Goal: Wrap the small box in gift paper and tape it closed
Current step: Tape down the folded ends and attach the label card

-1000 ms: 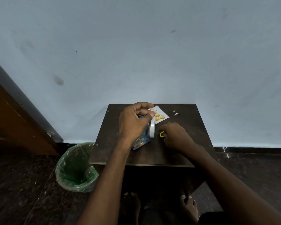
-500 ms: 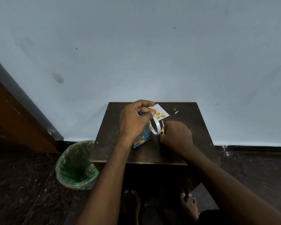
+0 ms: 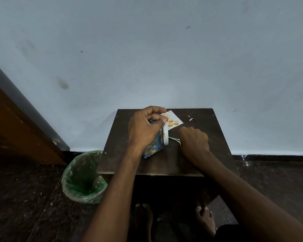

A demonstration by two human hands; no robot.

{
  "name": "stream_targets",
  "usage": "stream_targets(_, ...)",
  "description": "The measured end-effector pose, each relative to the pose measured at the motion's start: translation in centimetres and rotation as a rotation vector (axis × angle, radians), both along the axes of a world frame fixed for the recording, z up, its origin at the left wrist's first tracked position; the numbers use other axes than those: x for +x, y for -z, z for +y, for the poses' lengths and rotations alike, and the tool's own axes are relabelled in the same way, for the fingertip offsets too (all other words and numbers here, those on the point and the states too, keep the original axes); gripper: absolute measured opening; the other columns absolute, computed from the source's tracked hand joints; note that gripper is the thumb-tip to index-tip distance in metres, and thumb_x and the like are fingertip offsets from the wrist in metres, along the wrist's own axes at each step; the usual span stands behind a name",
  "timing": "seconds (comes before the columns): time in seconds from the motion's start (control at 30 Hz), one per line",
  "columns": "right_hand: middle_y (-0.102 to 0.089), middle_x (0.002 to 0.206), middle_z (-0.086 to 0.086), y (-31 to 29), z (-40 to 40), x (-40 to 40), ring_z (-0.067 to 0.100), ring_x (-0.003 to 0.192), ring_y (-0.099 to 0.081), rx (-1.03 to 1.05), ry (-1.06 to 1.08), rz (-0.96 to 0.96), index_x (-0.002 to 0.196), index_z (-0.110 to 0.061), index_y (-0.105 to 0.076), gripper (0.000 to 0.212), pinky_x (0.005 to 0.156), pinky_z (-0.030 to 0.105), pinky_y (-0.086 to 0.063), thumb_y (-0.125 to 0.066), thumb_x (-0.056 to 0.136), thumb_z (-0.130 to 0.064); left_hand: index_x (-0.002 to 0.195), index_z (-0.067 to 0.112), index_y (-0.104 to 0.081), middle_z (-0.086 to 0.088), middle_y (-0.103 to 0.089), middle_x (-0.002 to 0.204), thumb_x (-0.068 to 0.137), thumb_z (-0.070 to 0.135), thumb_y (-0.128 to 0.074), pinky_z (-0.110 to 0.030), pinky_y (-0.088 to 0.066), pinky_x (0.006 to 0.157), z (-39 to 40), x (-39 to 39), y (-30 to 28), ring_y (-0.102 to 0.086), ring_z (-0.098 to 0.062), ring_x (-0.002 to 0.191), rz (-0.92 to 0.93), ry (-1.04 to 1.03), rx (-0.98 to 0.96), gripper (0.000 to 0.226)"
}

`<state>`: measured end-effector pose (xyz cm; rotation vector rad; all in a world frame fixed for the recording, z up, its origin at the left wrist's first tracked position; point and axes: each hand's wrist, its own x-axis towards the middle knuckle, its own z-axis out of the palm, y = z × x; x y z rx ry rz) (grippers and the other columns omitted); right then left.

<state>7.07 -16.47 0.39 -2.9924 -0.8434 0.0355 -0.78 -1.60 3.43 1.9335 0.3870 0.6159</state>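
The small box [image 3: 152, 149], wrapped in blue gift paper with yellow figures, stands on the dark wooden table [image 3: 199, 154]. My left hand [image 3: 144, 130] rests over it, its fingertips pinching a white tape roll [image 3: 165, 137] that stands on edge against the box's right side. A white paper flap with orange dots [image 3: 172, 119] sticks out behind my fingers. My right hand [image 3: 194, 142] is closed around scissors [image 3: 175, 139], whose blades point left toward the roll. The scissor handles are hidden inside my fist.
A small paper scrap [image 3: 191, 118] lies near the table's far edge. A bin with a green plastic liner [image 3: 82, 179] stands on the floor left of the table. A wooden door [image 3: 16, 130] is at the far left, and my bare feet [image 3: 205, 219] are under the table.
My right hand closed on the yellow-handled scissors lying on the table and brought the blades toward the tape roll. My left hand stayed on the box and roll.
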Motion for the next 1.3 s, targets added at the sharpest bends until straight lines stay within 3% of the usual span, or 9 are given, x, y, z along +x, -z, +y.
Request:
stream_targets(0.1, -0.063, 0.125, 0.014, -0.1, -1.0, 0.7, 0.037, 0.114, -0.066, 0.048, 0.026, 0.026, 0.131, -0.012, -0.051, 0.037, 0.074, 0.039, -0.044, -0.065, 0.098, -0.015, 0.112, 0.024, -0.080, 0.012, -0.082, 0.089, 0.090, 0.014, -0.085, -0.033, -0.061, 0.094, 0.1, -0.1, 0.0, -0.076, 0.001, 0.095, -0.009, 0.006, -0.004, 0.025)
stream_targets(0.27, -0.068, 0.116, 0.007, -0.7, -2.6, 3.3, 0.031, 0.110, -0.064, 0.346, 0.030, 0.176, 0.115, -0.021, -0.074, 0.028, 0.079, 0.032, -0.044, -0.065, 0.092, -0.007, 0.111, 0.026, -0.080, 0.012, -0.082, 0.088, 0.090, 0.015, -0.084, -0.035, -0.062, 0.092, 0.0, -0.1, 0.0, -0.077, 0.000, 0.093, -0.010, 0.002, 0.008, 0.024)
stream_targets(0.37, -0.074, 0.103, 0.001, -2.2, -3.0, 3.9, 0.024, 0.101, -0.069, 0.539, 0.022, 0.283, 0.116, -0.025, -0.077, 0.048, 0.084, 0.032, -0.055, -0.077, 0.078, 0.004, 0.111, 0.025, -0.080, 0.012, -0.082, 0.087, 0.090, 0.015, -0.084, -0.031, -0.060, 0.089, 0.1, 0.0, 0.2, -0.076, 0.000, 0.094, -0.020, 0.003, 0.012, 0.023)
stream_targets(0.47, -0.076, 0.089, 0.004, -3.8, -3.4, 4.1, 0.021, 0.085, -0.074, 0.683, -0.033, 0.376, 0.110, -0.026, -0.079, 0.044, 0.082, 0.039, -0.064, -0.075, 0.081, 0.006, 0.111, 0.025, -0.080, 0.014, -0.082, 0.089, 0.091, 0.016, -0.084, -0.027, -0.058, 0.086, 0.1, 0.1, 0.4, -0.076, 0.000, 0.096, -0.025, -0.001, 0.016, 0.023)
stream_targets(0.63, -0.074, 0.086, -0.001, -5.2, -4.5, 4.6, 0.017, 0.080, -0.068, 0.590, -0.136, 0.317, 0.105, -0.036, -0.081, 0.033, 0.071, 0.028, -0.052, -0.079, 0.084, -0.011, 0.112, 0.027, -0.078, 0.016, -0.081, 0.090, 0.092, 0.015, -0.083, -0.032, -0.061, 0.085, 0.1, 0.2, 0.4, -0.075, 0.000, 0.096, -0.030, -0.009, 0.036, 0.024)
stream_targets(0.77, -0.071, 0.079, -0.006, -5.8, -4.9, 4.4, 0.020, 0.079, -0.068, 0.606, -0.168, 0.373, 0.104, -0.036, -0.081, 0.034, 0.075, 0.035, -0.056, -0.083, 0.078, -0.014, 0.112, 0.029, -0.078, 0.015, -0.081, 0.090, 0.092, 0.015, -0.082, -0.040, -0.062, 0.090, 0.1, 0.2, 0.4, -0.076, -0.002, 0.095, -0.023, -0.001, 0.055, 0.025)
stream_targets(0.9, -0.072, 0.081, -0.004, -5.9, -4.4, 4.2, 0.005, 0.065, -0.058, 0.625, -0.191, 0.400, 0.103, -0.036, -0.082, 0.034, 0.074, 0.036, -0.055, -0.083, 0.077, -0.014, 0.111, 0.030, -0.078, 0.016, -0.081, 0.090, 0.091, 0.011, -0.081, -0.033, -0.060, 0.091, -0.1, 0.1, 0.3, -0.076, -0.001, 0.096, -0.028, 0.023, 0.082, 0.028)
stream_targets(1.17, -0.073, 0.082, -0.003, -6.1, -3.8, 3.5, 0.023, 0.079, -0.068, 0.659, -0.202, 0.411, 0.106, -0.035, -0.082, 0.036, 0.081, 0.041, -0.058, -0.082, 0.076, -0.014, 0.108, 0.032, -0.079, 0.015, -0.080, 0.088, 0.088, 0.005, -0.079, -0.032, -0.060, 0.090, -0.3, 0.0, 0.2, -0.076, -0.001, 0.093, -0.056, 0.056, 0.133, 0.033)
stream_targets(1.3, -0.074, 0.085, -0.004, -6.0, -3.7, 3.4, 0.020, 0.078, -0.068, 0.651, -0.206, 0.387, 0.105, -0.037, -0.082, 0.036, 0.079, 0.040, -0.058, -0.083, 0.076, -0.016, 0.109, 0.032, -0.079, 0.016, -0.081, 0.091, 0.088, 0.006, -0.080, -0.036, -0.061, 0.092, -0.3, 0.0, 0.2, -0.076, -0.001, 0.094, -0.056, 0.066, 0.143, 0.033)
